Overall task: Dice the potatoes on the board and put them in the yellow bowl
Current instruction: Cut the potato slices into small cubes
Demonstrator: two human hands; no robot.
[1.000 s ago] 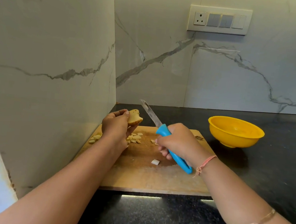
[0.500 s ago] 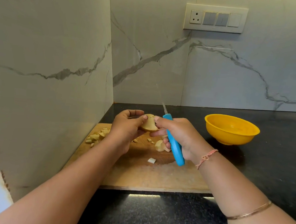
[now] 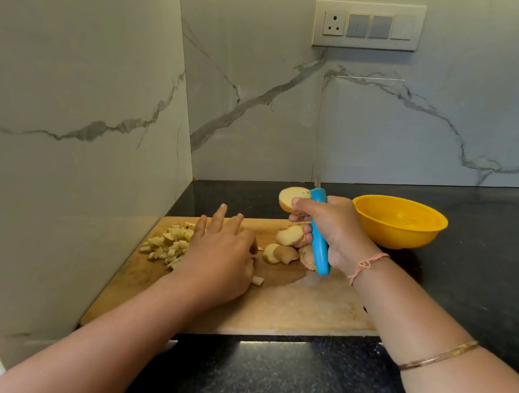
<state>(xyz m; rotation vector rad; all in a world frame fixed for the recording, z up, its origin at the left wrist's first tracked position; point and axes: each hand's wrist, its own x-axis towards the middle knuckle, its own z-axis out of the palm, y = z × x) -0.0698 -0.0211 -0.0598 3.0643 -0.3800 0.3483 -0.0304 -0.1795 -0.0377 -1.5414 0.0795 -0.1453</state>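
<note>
Left hand (image 3: 219,257) lies open, palm down, on the rectangular wooden cutting board (image 3: 288,310), beside the pale diced potato pile (image 3: 169,244) at 10 o'clock. Right hand (image 3: 332,232) grips the blue-handled knife (image 3: 320,234) and a round potato slice (image 3: 293,198). Cut potato slices (image 3: 288,245) lie beneath it. Round yellow plastic bowl (image 3: 400,221) sits on the black speckled desk (image 3: 281,382) at 2 o'clock.

A: What's in the bkgd?
B: Marble-look wall tiles (image 3: 385,129) w/ grey veins, white switch plate (image 3: 368,25) w/ one socket up top.
A: Below?
B: Black speckled counter (image 3: 484,249), glossy, reflecting light at front edge.
</note>
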